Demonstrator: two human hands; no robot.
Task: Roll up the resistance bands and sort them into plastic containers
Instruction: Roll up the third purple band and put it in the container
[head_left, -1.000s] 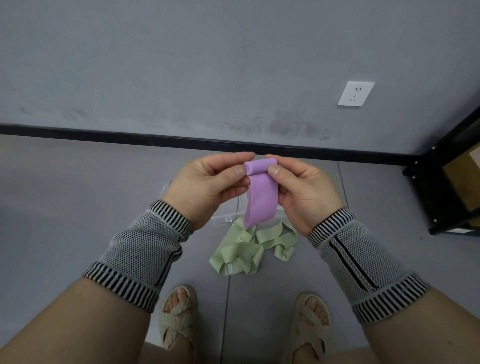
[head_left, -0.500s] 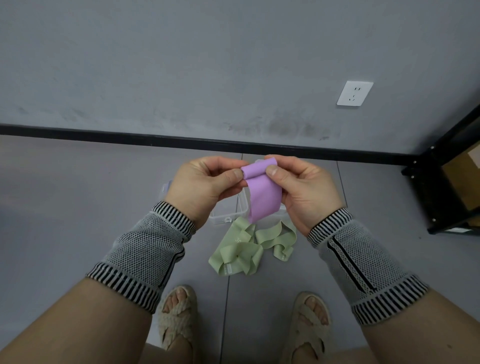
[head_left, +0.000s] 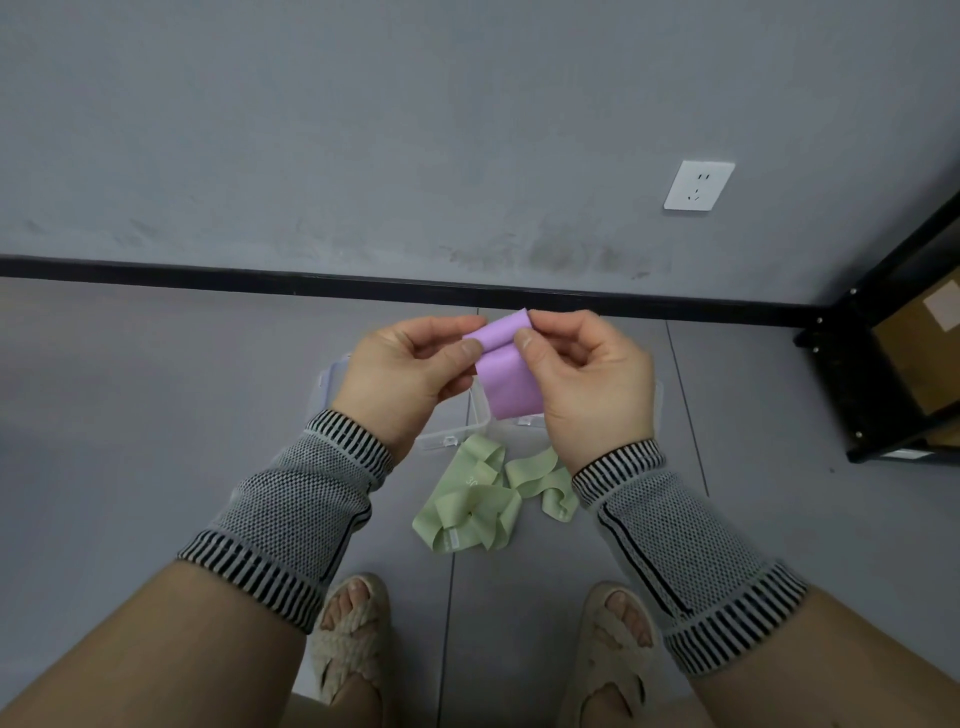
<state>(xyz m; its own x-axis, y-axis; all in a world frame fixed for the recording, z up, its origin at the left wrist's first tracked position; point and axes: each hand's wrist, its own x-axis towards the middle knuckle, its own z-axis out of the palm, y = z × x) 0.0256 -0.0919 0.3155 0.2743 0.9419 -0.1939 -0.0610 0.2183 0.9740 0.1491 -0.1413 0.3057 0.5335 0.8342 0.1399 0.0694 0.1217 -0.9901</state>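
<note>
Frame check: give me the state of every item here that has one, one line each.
purple band: partly rolled at top, tail hanging
left hand: pinching the roll
right hand: pinching the roll
green bands: unrolled, heaped on floor
plastic containers: on floor, contents hidden

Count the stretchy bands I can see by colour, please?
Purple band: 1, pinched between the left hand and right hand, partly rolled.
Green bands: a tangled heap on the floor; it looks like 2, but I cannot tell for sure.
Total: about 3.
</note>
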